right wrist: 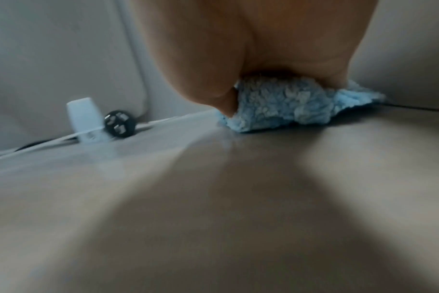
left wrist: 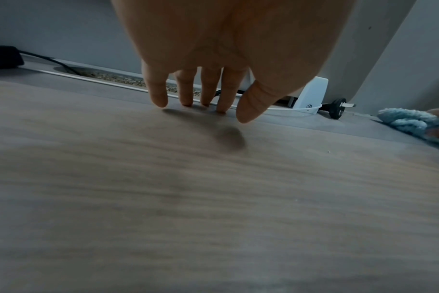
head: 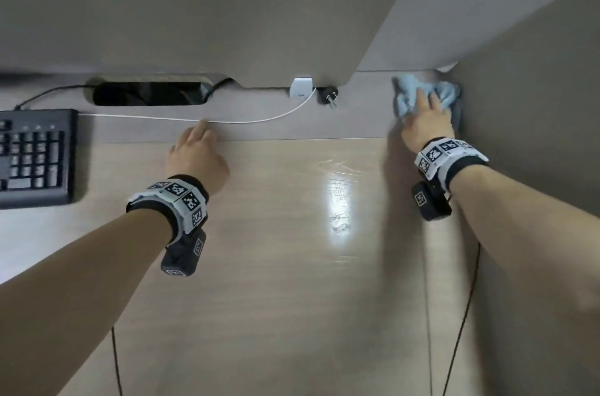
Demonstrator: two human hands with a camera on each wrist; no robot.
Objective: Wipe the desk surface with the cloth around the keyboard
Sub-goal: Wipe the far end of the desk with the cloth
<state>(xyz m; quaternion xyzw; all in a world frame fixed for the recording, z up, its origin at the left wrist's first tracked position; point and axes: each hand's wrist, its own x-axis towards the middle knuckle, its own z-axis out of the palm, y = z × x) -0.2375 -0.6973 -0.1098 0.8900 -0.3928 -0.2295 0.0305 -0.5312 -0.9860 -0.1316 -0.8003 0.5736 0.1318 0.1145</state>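
Leftmost, the keyboard (head: 34,157) sits at the desk (head: 292,266) edge, and the left hand (head: 196,157) rests nearby with fingers straight, tips on the surface beside a white cable (head: 253,120). Far right, the right hand (head: 425,123) presses the blue cloth (head: 406,93) flat into the back corner, seemingly with extended fingers

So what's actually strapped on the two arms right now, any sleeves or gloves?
No sleeves or gloves: both forearms and hands are bare. The left hand and right hand each have a black wristband with white square-code tags. A black camera box, also tagged, hangs under each wrist, trailing a thin black cable.
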